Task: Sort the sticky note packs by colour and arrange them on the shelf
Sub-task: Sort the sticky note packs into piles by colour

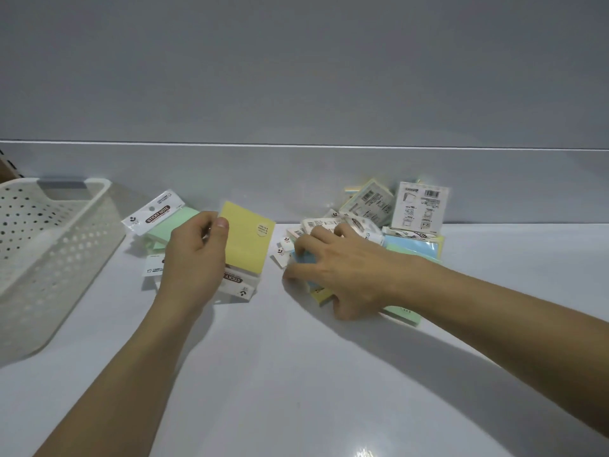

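White shelf (pixel 296 374) stretches under both forearms. Left hand (pixel 192 258) pinches a yellow pack (pixel 247 242) upright, thumb pressed on its front face. Right hand (pixel 342 268) reaches into the near edge of the mixed pile (pixel 395 219), fingers spread and curled over a blue pack (pixel 304 258), which they seem to grip, though they hide most of it. A green pack (pixel 171 222) lies just behind the left hand. A perforated basket (pixel 49 252) sits far left.

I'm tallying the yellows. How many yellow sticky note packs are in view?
2 clear: one yellow pack gripped by the left hand, a second yellow pack under the right hand at the near edge of the pile. Yellow edges deeper in it may be more.
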Demonstrator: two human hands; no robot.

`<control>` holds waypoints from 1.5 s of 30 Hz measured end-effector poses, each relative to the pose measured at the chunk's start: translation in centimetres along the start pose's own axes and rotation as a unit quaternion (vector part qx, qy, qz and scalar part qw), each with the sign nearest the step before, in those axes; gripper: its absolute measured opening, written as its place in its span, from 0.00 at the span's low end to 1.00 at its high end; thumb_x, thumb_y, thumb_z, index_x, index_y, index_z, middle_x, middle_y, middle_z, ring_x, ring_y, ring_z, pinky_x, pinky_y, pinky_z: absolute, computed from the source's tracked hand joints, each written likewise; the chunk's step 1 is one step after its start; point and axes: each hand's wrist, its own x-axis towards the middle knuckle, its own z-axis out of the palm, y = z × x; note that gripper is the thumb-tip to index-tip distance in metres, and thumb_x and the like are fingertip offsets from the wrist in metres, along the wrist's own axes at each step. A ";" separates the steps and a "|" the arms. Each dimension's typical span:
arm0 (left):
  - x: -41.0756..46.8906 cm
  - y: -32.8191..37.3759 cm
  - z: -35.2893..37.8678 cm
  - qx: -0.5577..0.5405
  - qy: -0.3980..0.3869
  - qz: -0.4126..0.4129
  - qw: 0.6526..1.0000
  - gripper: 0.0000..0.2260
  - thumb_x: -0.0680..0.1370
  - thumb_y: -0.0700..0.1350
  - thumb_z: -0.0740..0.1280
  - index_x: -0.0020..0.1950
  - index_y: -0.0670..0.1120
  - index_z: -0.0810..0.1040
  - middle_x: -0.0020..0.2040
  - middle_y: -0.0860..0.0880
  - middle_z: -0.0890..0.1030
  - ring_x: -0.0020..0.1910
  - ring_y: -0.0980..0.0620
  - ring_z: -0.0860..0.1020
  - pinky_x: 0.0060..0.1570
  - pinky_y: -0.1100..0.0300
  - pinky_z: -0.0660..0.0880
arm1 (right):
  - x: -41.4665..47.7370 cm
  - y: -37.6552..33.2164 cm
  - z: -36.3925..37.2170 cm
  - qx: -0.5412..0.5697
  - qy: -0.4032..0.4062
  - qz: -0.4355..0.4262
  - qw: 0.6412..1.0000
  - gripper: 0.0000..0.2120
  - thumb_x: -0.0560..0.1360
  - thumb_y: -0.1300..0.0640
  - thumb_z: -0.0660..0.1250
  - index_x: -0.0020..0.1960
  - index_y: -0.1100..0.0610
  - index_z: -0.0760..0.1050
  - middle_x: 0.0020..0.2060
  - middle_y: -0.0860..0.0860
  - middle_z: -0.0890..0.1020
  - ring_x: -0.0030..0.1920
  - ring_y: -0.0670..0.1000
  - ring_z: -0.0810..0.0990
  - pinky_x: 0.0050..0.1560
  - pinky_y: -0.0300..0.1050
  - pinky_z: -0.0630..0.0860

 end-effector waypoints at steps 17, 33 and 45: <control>0.5 0.3 -0.7 -0.029 0.006 -0.009 1.000 0.13 0.84 0.45 0.60 0.41 0.47 0.78 0.31 0.57 0.74 0.35 0.52 0.71 0.39 0.55 0.67 | 1.1 1.8 0.7 -0.092 0.085 -0.088 0.988 0.12 0.77 0.52 0.58 0.59 0.49 0.73 0.44 0.51 0.78 0.48 0.57 0.74 0.42 0.53 0.71; -0.3 1.0 -0.6 -0.102 -0.074 -0.067 0.990 0.09 0.76 0.48 0.66 0.47 0.44 0.81 0.39 0.42 0.74 0.39 0.47 0.71 0.45 0.50 0.68 | -3.4 2.4 -0.1 0.339 0.382 0.161 0.845 0.18 0.77 0.63 0.67 0.65 0.52 0.71 0.42 0.42 0.79 0.39 0.49 0.77 0.38 0.45 0.76; -4.0 8.5 9.3 -0.172 -0.334 -0.141 0.916 0.13 0.78 0.33 0.69 0.58 0.47 0.82 0.40 0.44 0.78 0.37 0.47 0.78 0.36 0.62 0.79 | -17.7 6.6 4.4 0.229 0.533 0.280 0.765 0.08 0.72 0.70 0.74 0.50 0.62 0.82 0.47 0.51 0.85 0.44 0.54 0.81 0.39 0.47 0.75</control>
